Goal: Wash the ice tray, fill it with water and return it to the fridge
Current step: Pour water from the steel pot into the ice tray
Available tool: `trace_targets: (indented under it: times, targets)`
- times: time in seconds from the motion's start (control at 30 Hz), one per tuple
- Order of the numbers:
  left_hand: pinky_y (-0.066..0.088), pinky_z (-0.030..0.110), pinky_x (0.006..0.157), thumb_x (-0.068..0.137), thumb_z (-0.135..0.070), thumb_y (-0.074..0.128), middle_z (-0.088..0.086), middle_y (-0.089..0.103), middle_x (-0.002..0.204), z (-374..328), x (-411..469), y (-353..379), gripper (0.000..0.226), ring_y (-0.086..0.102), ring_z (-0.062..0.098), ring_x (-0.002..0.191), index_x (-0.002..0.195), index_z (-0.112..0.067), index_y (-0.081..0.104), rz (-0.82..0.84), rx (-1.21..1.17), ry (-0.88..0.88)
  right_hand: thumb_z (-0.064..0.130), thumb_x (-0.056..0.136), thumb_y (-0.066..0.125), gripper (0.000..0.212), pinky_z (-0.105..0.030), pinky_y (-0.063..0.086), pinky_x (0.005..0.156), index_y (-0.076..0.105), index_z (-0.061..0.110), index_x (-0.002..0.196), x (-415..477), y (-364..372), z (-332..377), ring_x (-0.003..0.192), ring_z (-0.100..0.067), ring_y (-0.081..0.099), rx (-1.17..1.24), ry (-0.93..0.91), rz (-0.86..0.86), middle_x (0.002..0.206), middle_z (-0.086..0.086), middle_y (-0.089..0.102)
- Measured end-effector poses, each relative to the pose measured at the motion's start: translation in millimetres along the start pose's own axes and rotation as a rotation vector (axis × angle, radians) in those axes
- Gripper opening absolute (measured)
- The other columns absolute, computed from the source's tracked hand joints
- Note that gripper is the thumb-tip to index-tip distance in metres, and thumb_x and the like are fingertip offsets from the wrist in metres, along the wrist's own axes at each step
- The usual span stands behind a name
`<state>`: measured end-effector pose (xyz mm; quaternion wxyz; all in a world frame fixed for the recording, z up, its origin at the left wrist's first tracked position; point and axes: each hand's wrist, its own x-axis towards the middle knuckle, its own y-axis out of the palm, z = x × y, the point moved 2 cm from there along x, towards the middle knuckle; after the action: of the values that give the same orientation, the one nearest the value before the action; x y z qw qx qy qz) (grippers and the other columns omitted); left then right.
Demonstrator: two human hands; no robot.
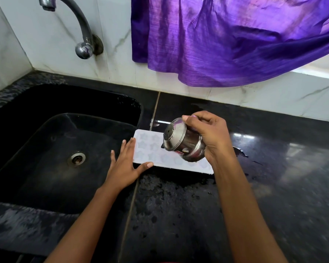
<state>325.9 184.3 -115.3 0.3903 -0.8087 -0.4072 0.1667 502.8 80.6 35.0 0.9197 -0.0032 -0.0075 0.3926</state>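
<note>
A white ice tray (150,147) with star-shaped cells lies flat on the black counter, just right of the sink. My left hand (125,164) rests against its left end, fingers spread, thumb on the near edge. My right hand (207,133) grips a small steel pot (182,143) tilted over the tray's middle, its mouth turned down and left toward the cells. The pot and my right hand hide the tray's right part. Whether water is running out of the pot I cannot tell.
The black sink (46,149) with its drain (76,158) lies to the left, under a steel tap (80,29) on the marble wall. A purple cloth (226,38) hangs above the counter (273,168), which is wet around the tray.
</note>
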Motion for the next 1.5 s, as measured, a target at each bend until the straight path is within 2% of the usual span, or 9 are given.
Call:
trace_targets:
  times: [0.23, 0.6, 0.77, 1.13, 1.3, 1.43, 1.5]
  targets:
    - [-0.015, 0.043, 0.112, 0.060, -0.087, 0.027, -0.009, -0.001, 0.158, 0.1, -0.3, -0.3, 0.115, -0.018, -0.001, 0.137, 0.150, -0.022, -0.001, 0.004, -0.004, 0.000, 0.011, 0.073, 0.076, 0.018, -0.035, 0.052, 0.073, 0.066, 0.020, 0.062, -0.5, 7.4, 2.6, 0.072, -0.016, 0.062, -0.091, -0.044, 0.010, 0.069, -0.001, 0.065]
    - [-0.016, 0.042, 0.112, 0.061, -0.086, 0.027, -0.010, -0.002, 0.158, -0.4, -0.4, -0.5, 0.113, -0.017, 0.000, 0.139, 0.150, -0.023, -0.003, 0.008, 0.009, -0.004, 0.010, 0.073, 0.077, 0.019, -0.039, 0.054, 0.077, 0.066, 0.020, 0.061, -0.8, 13.6, 12.1, 0.071, -0.015, 0.062, -0.114, -0.086, 0.018, 0.066, 0.002, 0.065]
    - [-0.016, 0.042, 0.112, 0.061, -0.086, 0.027, -0.010, -0.002, 0.158, 0.5, -0.8, -0.2, 0.113, -0.017, 0.000, 0.139, 0.150, -0.023, -0.003, 0.008, 0.005, -0.003, 0.012, 0.073, 0.077, 0.017, -0.043, 0.054, 0.080, 0.066, 0.020, 0.063, -1.1, 14.0, 16.5, 0.076, -0.019, 0.064, -0.129, -0.101, 0.019, 0.073, -0.004, 0.067]
    - [-0.014, 0.043, 0.112, 0.061, -0.086, 0.027, -0.008, 0.000, 0.158, 0.1, -0.5, -0.3, 0.113, -0.015, 0.001, 0.139, 0.150, -0.021, -0.001, -0.001, 0.011, 0.003, 0.009, 0.074, 0.076, 0.016, -0.036, 0.055, 0.075, 0.065, 0.017, 0.066, -2.4, 13.3, 16.3, 0.072, -0.014, 0.063, -0.083, -0.082, 0.015, 0.070, 0.001, 0.066]
    - [-0.013, 0.044, 0.112, 0.058, -0.092, 0.022, -0.008, 0.001, 0.158, 1.3, -0.1, 0.3, 0.119, -0.014, 0.004, 0.141, 0.150, -0.021, -0.001, -0.007, 0.014, 0.010, 0.009, 0.074, 0.076, 0.019, -0.027, 0.050, 0.065, 0.066, 0.020, 0.062, -1.1, 9.9, 7.7, 0.068, -0.013, 0.060, -0.021, -0.036, -0.001, 0.066, 0.002, 0.065]
    - [-0.013, 0.044, 0.112, 0.054, -0.096, 0.017, -0.008, 0.001, 0.158, 1.9, 0.4, 0.5, 0.123, -0.013, 0.004, 0.142, 0.150, -0.021, -0.001, -0.009, 0.013, 0.009, 0.006, 0.074, 0.075, 0.017, -0.019, 0.048, 0.058, 0.063, 0.015, 0.065, -0.1, 7.3, 3.9, 0.059, -0.008, 0.058, 0.066, 0.017, -0.036, 0.060, 0.006, 0.061]
    - [-0.013, 0.044, 0.113, 0.054, -0.096, 0.017, -0.008, 0.001, 0.158, 1.7, 0.5, 0.6, 0.123, -0.013, 0.004, 0.142, 0.150, -0.021, -0.001, -0.009, 0.008, 0.010, 0.006, 0.074, 0.075, 0.016, -0.020, 0.048, 0.058, 0.063, 0.013, 0.066, 0.5, 8.0, 2.1, 0.057, -0.007, 0.057, 0.090, 0.036, -0.035, 0.060, 0.005, 0.060]
